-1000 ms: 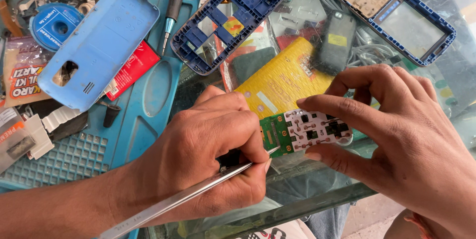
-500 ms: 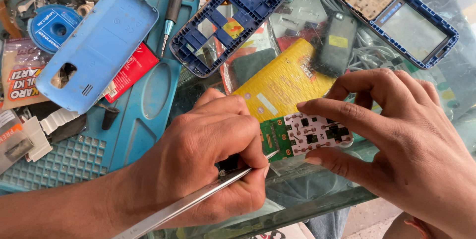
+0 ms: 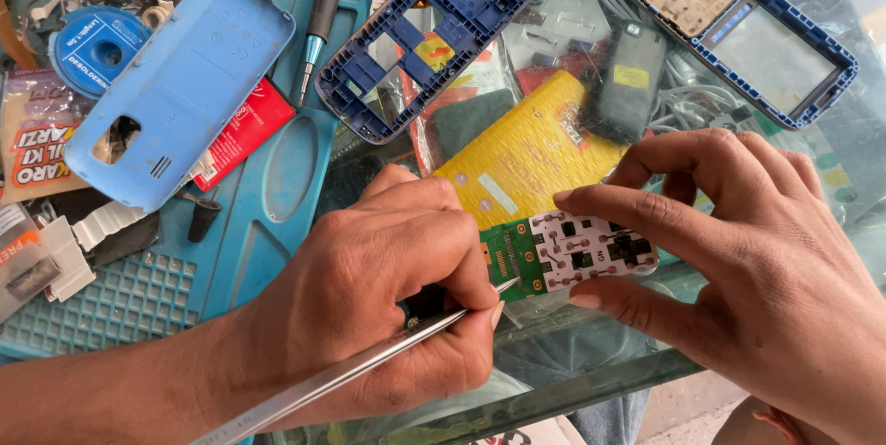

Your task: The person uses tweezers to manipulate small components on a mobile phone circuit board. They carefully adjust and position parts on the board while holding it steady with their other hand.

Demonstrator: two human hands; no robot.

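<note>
My left hand (image 3: 388, 288) grips metal tweezers (image 3: 369, 366), their tip touching the left end of a small phone circuit board (image 3: 568, 256). The board is green with a white keypad sheet on top. My right hand (image 3: 748, 260) pinches the board between forefinger and thumb at its right part, just above the front edge of the glass table (image 3: 591, 380). A yellow padded pouch (image 3: 526, 163) lies right behind the board.
A light blue phone back cover (image 3: 175, 85) lies on a teal work mat (image 3: 268, 223) at left. A dark blue phone frame (image 3: 425, 34), a blue front housing with keypad (image 3: 738, 25), a black battery (image 3: 628, 80), a screwdriver (image 3: 318, 16) and a blue solder-wick reel (image 3: 92, 48) lie behind.
The tweezers tip has shifted slightly along the board's left end. Both hands stay in almost the same place.
</note>
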